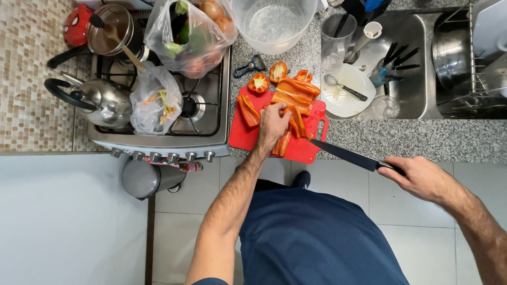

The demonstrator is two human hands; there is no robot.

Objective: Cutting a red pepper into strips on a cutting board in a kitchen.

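My left hand (273, 125) rests on orange-red bell pepper pieces (294, 94) spread over a red cutting board (244, 136), its fingers pressing down on a strip near the board's middle. My right hand (420, 177) grips the handle of a long black knife (346, 155), held off the counter to the right with the tip pointing at the board's right edge. Pepper top and core scraps (268, 77) lie on the granite counter just beyond the board.
A gas stove (208, 113) at left carries a kettle (103, 100), a pot and plastic bags of vegetables (187, 37). A clear bowl (272, 24), a peeler (248, 67), a sink (412, 79) with dishes and a dish rack are behind. A small bin (145, 178) stands on the floor.
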